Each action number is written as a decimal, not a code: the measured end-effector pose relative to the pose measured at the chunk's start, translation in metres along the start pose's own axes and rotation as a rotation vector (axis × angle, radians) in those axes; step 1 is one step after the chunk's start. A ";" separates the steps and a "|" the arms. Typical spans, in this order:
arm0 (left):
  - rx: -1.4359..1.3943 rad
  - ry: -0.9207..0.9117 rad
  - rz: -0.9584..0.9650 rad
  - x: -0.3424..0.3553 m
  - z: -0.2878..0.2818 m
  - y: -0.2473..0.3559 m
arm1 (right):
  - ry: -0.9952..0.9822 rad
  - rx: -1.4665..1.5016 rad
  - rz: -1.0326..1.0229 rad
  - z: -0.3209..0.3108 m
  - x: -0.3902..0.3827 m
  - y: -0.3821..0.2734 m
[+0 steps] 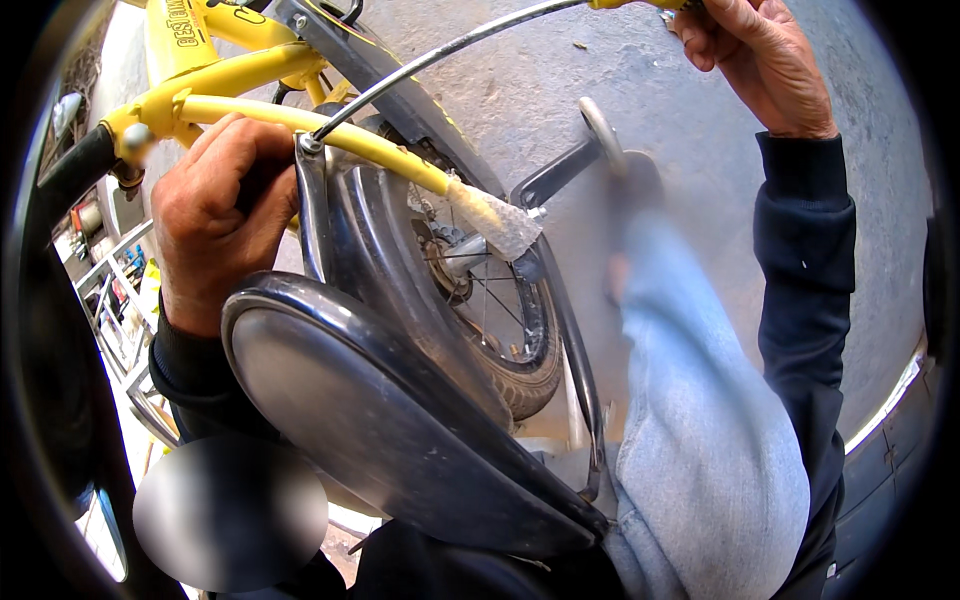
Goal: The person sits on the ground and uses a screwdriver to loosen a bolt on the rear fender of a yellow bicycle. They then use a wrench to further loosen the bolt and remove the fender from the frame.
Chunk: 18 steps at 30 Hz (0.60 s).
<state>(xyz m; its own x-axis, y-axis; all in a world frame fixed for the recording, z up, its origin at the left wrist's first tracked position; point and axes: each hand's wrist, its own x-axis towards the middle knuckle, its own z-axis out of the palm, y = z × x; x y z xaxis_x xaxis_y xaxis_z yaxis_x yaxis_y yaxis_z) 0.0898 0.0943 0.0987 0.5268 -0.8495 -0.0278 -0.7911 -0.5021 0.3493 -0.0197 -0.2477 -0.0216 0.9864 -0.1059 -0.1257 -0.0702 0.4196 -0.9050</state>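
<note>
My left hand [220, 215] is curled beside the yellow frame tube [375, 150] of a bicycle, at the top of a black metal stay [313, 220]. Its fingertips are hidden, so what they grip cannot be made out. My right hand [765, 55] is raised at the upper right, its fingers closed around the yellow handle of a long screwdriver [450, 48]. The handle is cut off by the top edge. The metal shaft runs down left, its tip at a bolt [311, 143] on the stay. Below my left hand lies a black padded seat [380, 420].
Under the frame are a black mudguard [365, 240] and the spoked wheel [545, 370]. A crank with a pedal [598, 130] sticks out over the concrete floor [520, 80]. My jeans-clad leg [710, 430] is to the right. A pale metal rack [115, 300] stands at the left.
</note>
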 end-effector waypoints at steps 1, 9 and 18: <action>-0.011 -0.002 -0.013 0.000 0.000 0.001 | -0.003 -0.002 -0.003 -0.001 0.000 0.000; -0.045 -0.007 -0.078 -0.001 0.001 0.003 | -0.057 0.047 -0.044 0.003 -0.003 -0.002; -0.044 0.001 -0.058 -0.001 0.000 0.001 | -0.046 -0.022 -0.039 -0.001 0.001 -0.005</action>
<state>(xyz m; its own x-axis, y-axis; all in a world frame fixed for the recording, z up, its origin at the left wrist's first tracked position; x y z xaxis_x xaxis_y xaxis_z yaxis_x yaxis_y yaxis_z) 0.0883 0.0950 0.0986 0.5719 -0.8189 -0.0480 -0.7447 -0.5428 0.3883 -0.0185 -0.2512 -0.0178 0.9942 -0.0796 -0.0718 -0.0346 0.3957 -0.9177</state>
